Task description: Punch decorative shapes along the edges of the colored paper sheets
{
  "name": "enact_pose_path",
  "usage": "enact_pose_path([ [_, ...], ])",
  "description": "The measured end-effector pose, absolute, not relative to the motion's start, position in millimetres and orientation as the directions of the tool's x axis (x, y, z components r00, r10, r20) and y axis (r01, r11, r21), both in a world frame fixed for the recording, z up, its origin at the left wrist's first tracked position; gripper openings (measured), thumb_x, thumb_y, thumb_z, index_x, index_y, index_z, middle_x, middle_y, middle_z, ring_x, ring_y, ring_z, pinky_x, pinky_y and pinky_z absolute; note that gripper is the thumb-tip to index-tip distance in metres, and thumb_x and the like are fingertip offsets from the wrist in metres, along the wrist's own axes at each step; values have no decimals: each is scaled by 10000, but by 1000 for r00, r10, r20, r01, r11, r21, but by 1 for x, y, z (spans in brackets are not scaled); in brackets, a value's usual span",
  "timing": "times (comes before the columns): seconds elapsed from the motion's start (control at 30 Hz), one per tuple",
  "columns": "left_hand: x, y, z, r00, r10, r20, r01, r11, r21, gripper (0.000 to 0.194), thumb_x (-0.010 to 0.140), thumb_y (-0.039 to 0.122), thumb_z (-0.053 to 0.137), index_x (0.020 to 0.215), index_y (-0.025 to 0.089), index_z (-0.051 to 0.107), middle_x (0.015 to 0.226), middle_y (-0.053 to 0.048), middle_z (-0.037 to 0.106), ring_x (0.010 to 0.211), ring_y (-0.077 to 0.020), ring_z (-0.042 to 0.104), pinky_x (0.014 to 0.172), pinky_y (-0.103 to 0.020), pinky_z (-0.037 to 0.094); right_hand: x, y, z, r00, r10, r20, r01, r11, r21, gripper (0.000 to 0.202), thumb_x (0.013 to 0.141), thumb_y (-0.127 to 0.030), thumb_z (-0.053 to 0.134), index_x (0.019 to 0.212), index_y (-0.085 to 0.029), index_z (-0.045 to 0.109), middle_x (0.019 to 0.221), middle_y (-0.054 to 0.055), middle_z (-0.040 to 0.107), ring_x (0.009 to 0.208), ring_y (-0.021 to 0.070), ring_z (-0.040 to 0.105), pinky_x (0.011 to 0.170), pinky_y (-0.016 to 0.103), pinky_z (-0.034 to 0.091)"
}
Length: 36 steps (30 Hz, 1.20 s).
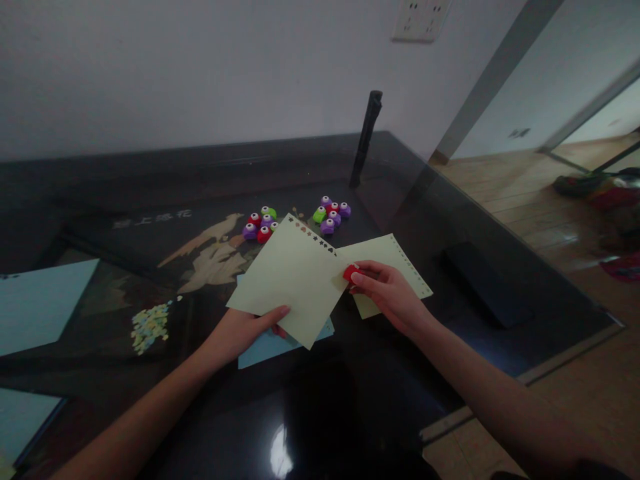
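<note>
The left hand (240, 328) pinches the near corner of one pale sheet (290, 283), its grip closed on the paper. The right hand (387, 293) clamps a red punch (351, 272) on that sheet's right edge. Under the right grip lies a second sheet (400, 263); beyond both grips, two clusters of punches (260, 225) sit on the surface (450, 220).

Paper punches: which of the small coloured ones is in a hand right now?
The red punch, pinched in the right hand at the edge of the pale yellow sheet. All the others sit loose in two clusters farther back on the table.
</note>
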<state>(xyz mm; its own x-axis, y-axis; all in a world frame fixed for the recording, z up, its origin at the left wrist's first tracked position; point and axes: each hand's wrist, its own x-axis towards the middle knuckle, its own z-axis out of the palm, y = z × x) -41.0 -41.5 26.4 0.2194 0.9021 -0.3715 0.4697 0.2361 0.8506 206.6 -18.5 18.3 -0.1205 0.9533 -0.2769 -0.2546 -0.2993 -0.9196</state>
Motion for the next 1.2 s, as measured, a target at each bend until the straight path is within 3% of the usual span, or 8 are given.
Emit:
enact_pose_path([
  [0.17, -42, -42, 26, 239, 903, -357, 490, 205, 847, 322, 760, 431, 567, 567, 183, 638, 612, -76, 696, 712, -244, 662, 795, -364, 500, 207, -18, 15, -122, 955, -271, -254, -294, -921, 236, 604, -298, 804, 797, -218, 694, 819, 4, 700, 711, 121, 615, 738, 309, 493],
  [1.2, -42, -44, 23, 199, 911, -361, 505, 220, 834, 327, 743, 440, 592, 522, 200, 600, 629, -70, 691, 738, -246, 652, 838, -354, 485, 208, -17, 15, -133, 964, -229, -213, -253, -944, 209, 636, -329, 784, 793, -218, 700, 787, 9, 704, 712, 135, 626, 760, 323, 498],
])
